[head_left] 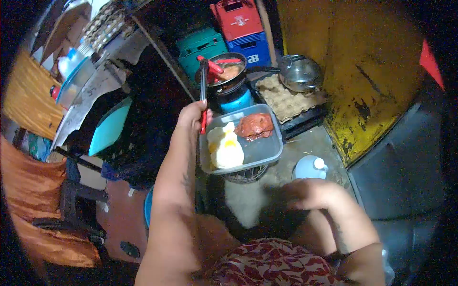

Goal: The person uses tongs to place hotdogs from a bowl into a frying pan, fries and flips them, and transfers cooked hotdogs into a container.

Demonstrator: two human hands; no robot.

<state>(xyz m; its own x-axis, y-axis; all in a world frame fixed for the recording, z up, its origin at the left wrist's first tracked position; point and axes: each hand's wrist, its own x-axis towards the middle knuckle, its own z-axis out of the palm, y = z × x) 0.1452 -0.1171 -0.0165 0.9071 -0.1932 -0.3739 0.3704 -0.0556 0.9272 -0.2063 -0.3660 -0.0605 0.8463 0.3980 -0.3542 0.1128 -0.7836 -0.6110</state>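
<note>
My left hand is closed around long dark tongs with red on the handle. Their far end reaches the rim of a frying pan, touching or just above a red sausage. Another red sausage and a browned piece of food lie in the pan, which sits on a small stove with a blue body. Below it is a clear plastic container holding fried eggs and reddish meat. My right hand is blurred near my knee; its fingers are indistinct.
A glass-lidded pot and an egg carton stand right of the stove. Behind are red, blue and green crates. A bluish jug is on the floor by my right hand. A yellow panel rises at right.
</note>
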